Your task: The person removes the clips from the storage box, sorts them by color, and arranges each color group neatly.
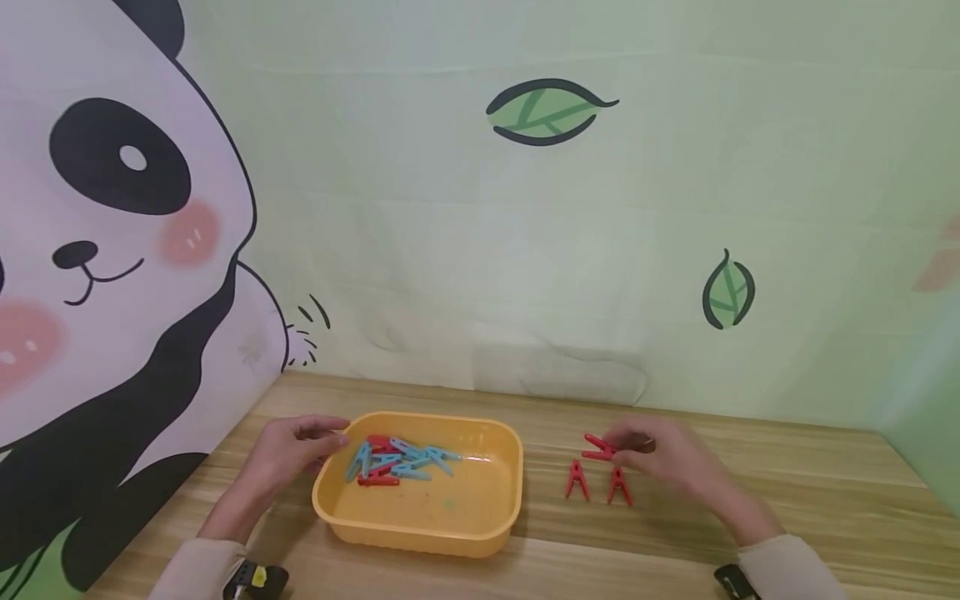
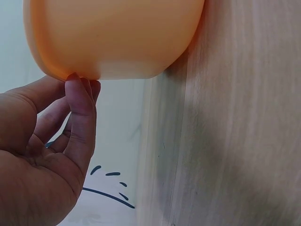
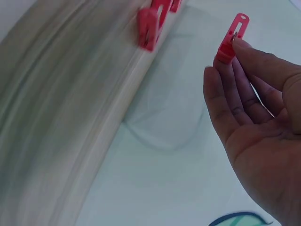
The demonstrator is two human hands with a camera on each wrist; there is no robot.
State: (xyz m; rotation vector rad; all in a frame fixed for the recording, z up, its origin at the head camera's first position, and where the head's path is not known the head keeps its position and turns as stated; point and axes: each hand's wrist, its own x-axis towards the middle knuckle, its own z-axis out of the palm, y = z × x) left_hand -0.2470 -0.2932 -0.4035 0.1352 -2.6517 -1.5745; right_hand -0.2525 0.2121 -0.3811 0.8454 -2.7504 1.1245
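A yellow plastic basket [image 1: 420, 533] stands on the table with several blue clothespins [image 1: 408, 450] and red clothespins [image 1: 378, 481] heaped toward its left side. My left hand [image 1: 296, 450] grips the rim at its back left corner; fingertips at the basket's edge show in the left wrist view. To the right, my right hand [image 1: 660, 450] pinches a red clothespin [image 3: 233, 38] between thumb and fingers, above the tabletop. Just in front of this hand, two more red clothespins, a left one [image 1: 577, 481] and a right one [image 1: 619, 486], lie side by side on the wood.
The wooden table [image 1: 600, 567] ends at a pale green backdrop [image 1: 420, 250] printed with a panda [image 1: 150, 275] and leaves. Dark straps show at both wrists, by the light sleeves [image 1: 795, 567].
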